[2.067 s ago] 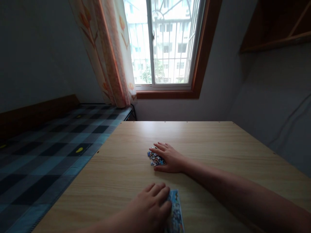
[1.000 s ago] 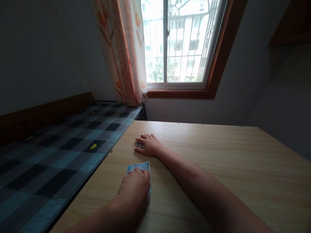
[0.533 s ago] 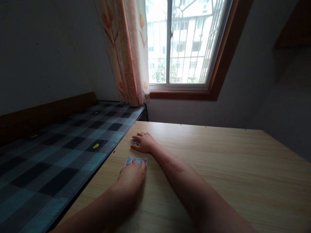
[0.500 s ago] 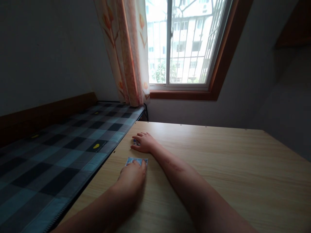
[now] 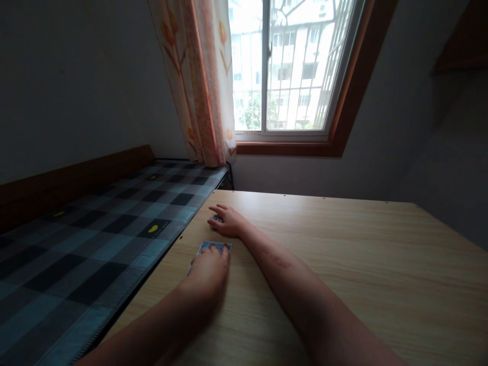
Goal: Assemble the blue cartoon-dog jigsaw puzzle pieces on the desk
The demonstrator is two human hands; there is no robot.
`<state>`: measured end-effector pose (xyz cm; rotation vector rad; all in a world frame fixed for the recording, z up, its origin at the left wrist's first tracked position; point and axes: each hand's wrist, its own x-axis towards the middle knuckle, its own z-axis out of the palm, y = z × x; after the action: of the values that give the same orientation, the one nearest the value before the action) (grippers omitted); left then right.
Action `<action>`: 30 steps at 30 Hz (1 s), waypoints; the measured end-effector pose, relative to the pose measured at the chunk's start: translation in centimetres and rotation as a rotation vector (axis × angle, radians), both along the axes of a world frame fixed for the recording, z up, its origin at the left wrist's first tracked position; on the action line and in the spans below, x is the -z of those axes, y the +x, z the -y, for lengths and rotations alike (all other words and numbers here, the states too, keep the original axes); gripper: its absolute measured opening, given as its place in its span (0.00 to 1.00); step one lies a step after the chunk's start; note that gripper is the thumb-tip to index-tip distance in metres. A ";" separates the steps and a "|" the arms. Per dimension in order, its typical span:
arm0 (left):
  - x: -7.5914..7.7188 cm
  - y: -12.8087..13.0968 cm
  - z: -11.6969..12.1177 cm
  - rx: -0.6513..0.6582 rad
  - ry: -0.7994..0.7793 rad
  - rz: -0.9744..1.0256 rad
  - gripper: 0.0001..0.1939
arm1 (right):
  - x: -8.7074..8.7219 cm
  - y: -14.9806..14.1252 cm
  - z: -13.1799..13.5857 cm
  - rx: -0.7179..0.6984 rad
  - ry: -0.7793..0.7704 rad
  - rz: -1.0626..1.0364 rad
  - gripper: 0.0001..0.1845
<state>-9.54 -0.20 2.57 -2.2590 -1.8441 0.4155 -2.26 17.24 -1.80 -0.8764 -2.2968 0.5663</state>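
Observation:
My left hand [image 5: 210, 264] rests on a blue-and-white patterned card [image 5: 206, 245] lying flat on the table. Its fingers are apart over the card's top face, and the palm covers most of the lower part. Farther away, my right hand [image 5: 231, 222] lies on the tabletop with its fingers spread. Between that thumb and the fingers shows a small dark, multicoloured patterned piece [image 5: 216, 220], mostly hidden under the hand, so its kind is unclear. My right forearm crosses the table from the lower right.
The wooden table [image 5: 335, 264] has light grain and small dark holes along its edges. Along its left side runs a bed with a checked cover [image 5: 110, 254]. Behind stand a flowered curtain [image 5: 202, 76] and a barred window [image 5: 297, 76].
My left hand and the blue card have shifted slightly away from me, and more of the card's left side shows. The right hand's fingers have lifted and spread a little.

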 end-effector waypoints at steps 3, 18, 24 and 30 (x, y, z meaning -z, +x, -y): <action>-0.1 -0.2 -0.4 -0.029 -0.021 -0.016 0.25 | 0.2 0.4 -0.9 0.086 -0.100 -0.185 0.31; 1.6 3.8 1.4 0.508 0.071 0.286 0.22 | 1.1 19.2 4.1 0.255 -0.048 0.018 0.36; 2.2 4.7 1.4 0.606 -0.079 0.501 0.24 | 1.6 28.6 12.0 0.462 -0.130 0.493 0.35; 3.4 4.9 -0.4 0.514 -0.091 0.457 0.29 | 1.9 28.2 16.6 0.527 -0.153 0.524 0.34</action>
<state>-4.66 0.17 -0.78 -2.9477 -1.3254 -0.1151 25.98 0.63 -3.70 -1.8060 -2.3247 0.2990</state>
